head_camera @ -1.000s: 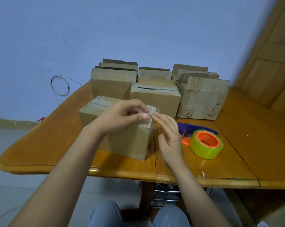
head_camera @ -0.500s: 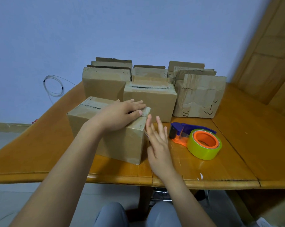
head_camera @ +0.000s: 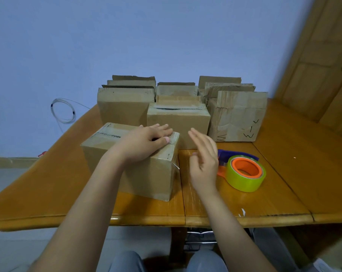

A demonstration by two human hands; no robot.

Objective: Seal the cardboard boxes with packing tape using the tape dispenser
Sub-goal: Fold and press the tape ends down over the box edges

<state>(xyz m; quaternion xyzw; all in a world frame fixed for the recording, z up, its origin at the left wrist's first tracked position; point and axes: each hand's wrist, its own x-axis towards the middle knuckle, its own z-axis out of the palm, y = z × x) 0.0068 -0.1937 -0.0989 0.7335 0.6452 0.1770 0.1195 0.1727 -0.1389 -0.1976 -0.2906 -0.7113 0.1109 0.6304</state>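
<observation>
A small cardboard box (head_camera: 146, 173) stands near the table's front edge, with clear tape along its top seam. My left hand (head_camera: 144, 141) lies flat on the box's top, thumb pressing the tape end at the right edge. My right hand (head_camera: 203, 156) hovers beside the box's right side, fingers straight, holding nothing. The tape dispenser (head_camera: 242, 171), a yellow-green roll on an orange hub with a purple handle, lies on the table just right of my right hand.
Several more cardboard boxes (head_camera: 178, 122) stand in rows behind, some with open flaps. The wooden table (head_camera: 284, 189) has bare room at right. A coiled white cable (head_camera: 63, 110) hangs on the blue wall. A wooden door (head_camera: 323, 55) stands at right.
My left hand went from pinching the tape end to lying flat on the box top. My right hand left the box's corner and opened, drifting right towards the dispenser.
</observation>
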